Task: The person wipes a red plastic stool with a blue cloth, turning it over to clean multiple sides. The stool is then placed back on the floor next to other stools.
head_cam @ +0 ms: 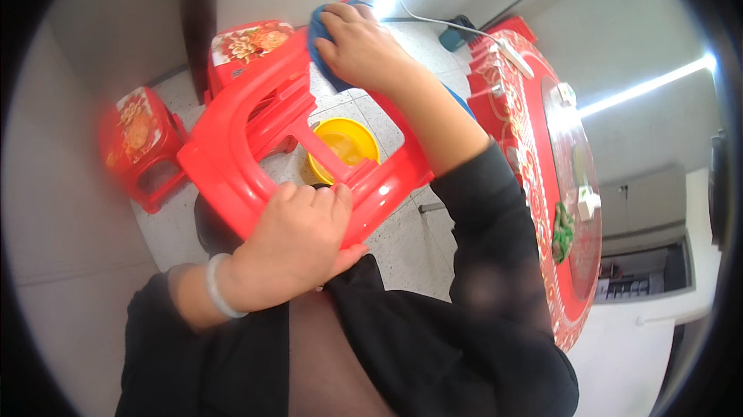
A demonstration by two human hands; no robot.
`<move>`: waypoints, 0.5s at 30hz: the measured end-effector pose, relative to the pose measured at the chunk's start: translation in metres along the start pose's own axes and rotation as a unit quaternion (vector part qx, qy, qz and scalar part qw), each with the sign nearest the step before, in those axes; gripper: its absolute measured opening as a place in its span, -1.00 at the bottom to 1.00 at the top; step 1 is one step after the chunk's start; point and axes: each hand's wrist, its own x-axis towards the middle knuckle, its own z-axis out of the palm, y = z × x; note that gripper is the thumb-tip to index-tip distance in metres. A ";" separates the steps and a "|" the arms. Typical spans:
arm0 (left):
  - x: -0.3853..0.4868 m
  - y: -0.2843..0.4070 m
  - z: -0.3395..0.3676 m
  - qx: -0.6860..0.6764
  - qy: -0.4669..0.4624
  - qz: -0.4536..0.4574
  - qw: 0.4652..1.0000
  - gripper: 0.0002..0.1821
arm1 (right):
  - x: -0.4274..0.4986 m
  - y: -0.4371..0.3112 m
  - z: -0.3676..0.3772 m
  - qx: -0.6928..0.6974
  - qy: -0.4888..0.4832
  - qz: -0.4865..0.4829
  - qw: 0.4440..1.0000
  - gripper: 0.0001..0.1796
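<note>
A red plastic stool (217,150) is tilted up before me, with its leg openings towards me. My left hand (299,234), a pale bangle at its wrist, grips the stool's near edge with the fingers over the rim and the thumb beneath. At the far corner, my right hand (363,48) presses a blue cloth (322,60) against the red plastic, fingers spread over the cloth. Through the stool's openings shows a yellow basin (370,139) on the floor, holding cloudy liquid.
Two red stools with floral seats, one nearer (136,126) and one farther (252,42), stand left by the wall. A round table with a patterned red cloth (516,126) is to the right, bearing a power strip (516,60) and a green crumpled cloth (563,234). A dark bin (455,33) stands behind.
</note>
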 end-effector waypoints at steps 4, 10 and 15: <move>0.000 -0.002 -0.007 0.008 -0.038 -0.010 0.999 -0.28 | -0.015 0.004 0.000 -0.001 0.027 0.014 1.000 -0.53; 0.002 -0.014 -0.011 -0.012 -0.053 -0.023 0.998 -0.29 | -0.119 -0.021 -0.066 -0.035 0.049 0.031 0.998 -0.54; 0.008 -0.018 -0.008 -0.048 -0.095 -0.002 0.994 -0.27 | -0.189 -0.026 -0.089 0.005 0.121 0.078 0.990 -0.60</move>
